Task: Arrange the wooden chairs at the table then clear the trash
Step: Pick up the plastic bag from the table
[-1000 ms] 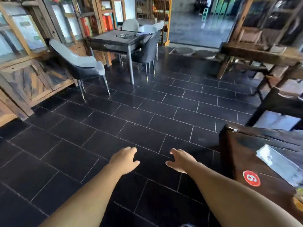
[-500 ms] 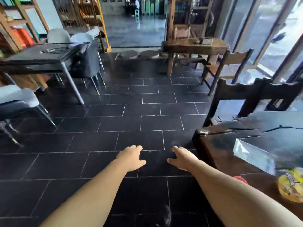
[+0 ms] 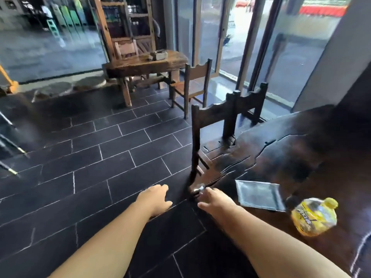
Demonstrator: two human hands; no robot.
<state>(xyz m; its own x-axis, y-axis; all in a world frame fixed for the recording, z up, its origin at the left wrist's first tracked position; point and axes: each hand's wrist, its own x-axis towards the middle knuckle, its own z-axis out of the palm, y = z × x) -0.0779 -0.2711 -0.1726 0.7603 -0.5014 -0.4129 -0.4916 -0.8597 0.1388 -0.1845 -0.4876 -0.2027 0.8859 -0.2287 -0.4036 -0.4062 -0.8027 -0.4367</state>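
head view, one entry per item.

- left hand point(image 3: 155, 199): held forward, palm down, over the floor point(image 3: 100, 157); fingers relaxed and close together, holding nothing.
- right hand point(image 3: 215, 200): held forward, palm down, fingers relaxed, holding nothing; fingertips at the nearest corner of the near desk point(image 3: 291, 153); whether they touch it cannot be told.
- near desk: dark, cracked wooden top, filling the right side of the frame.
- yellow bottle point(image 3: 314, 216): crumpled plastic, yellow cap, lying on its side on the near desk, close to the right forearm.
- clear wrapper point(image 3: 259, 195): flat, lying on the near desk between the right hand and the yellow bottle.
- dark wooden chair point(image 3: 212, 117): upright at the far left edge of the near desk, seat close against it.
- second dark chair point(image 3: 251, 99): upright just behind the first, nearer the glass doors point(image 3: 281, 47).
- light wooden chair point(image 3: 192, 83): upright, well apart from the near desk, just beside the far desk point(image 3: 146, 63).
- far desk: rough, lighter wood, carrying a small box point(image 3: 158, 55); blurred.
- shelf unit point(image 3: 128, 19): wooden, standing behind the far desk.
- floor: dark rectangular tiles with pale joints.
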